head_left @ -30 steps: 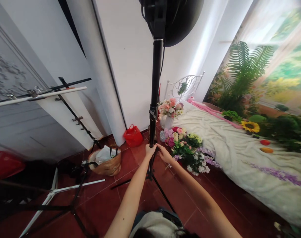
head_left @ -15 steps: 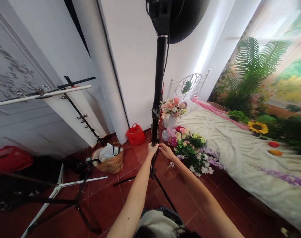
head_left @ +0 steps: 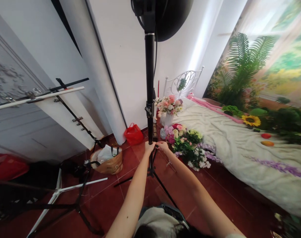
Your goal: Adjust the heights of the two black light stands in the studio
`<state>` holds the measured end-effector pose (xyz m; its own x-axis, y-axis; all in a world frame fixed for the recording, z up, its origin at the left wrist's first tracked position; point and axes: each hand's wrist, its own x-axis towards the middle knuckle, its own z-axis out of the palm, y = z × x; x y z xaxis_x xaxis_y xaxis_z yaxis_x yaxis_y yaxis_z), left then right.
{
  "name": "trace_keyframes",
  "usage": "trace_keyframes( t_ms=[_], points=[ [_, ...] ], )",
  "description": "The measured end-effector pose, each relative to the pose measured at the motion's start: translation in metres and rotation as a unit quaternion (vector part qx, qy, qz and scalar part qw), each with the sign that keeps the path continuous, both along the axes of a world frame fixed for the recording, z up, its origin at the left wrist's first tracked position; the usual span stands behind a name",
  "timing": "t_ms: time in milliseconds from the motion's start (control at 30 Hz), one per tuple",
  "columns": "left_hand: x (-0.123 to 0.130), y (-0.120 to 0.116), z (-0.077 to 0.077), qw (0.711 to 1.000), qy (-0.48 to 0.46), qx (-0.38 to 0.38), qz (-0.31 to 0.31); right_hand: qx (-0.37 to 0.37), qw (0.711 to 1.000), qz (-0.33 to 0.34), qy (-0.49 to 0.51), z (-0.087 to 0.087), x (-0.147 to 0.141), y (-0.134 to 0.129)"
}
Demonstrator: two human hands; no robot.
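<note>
Gripping low on the black light stand [head_left: 150, 72], head view: left hand [head_left: 149, 147] closed round the pole. Right hand [head_left: 163, 146] just beside, fingertips drawn together at a small dark knob [head_left: 156, 146]; how tightly, cannot tell. Light stand upright on red tiled floor [head_left: 108, 195], legs splayed, off the bed's [head_left: 230, 142] left edge; black lamp housing [head_left: 174, 19] on top. Bouquets [head_left: 187, 142] along that bed edge. Left of stand, near the wall: red plastic bag [head_left: 134, 135], brown basket [head_left: 110, 165].
</note>
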<state>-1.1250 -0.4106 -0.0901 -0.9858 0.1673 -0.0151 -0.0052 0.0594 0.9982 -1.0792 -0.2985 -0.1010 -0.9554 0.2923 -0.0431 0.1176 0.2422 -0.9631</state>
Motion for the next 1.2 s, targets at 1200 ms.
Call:
trace_keyframes(
  t_ms=[1200],
  points=[
    [0.003,-0.005,0.007,1.0,-0.027,0.008,-0.012,0.135,0.88,0.301,-0.342,0.071,-0.071,0.015]
  ],
)
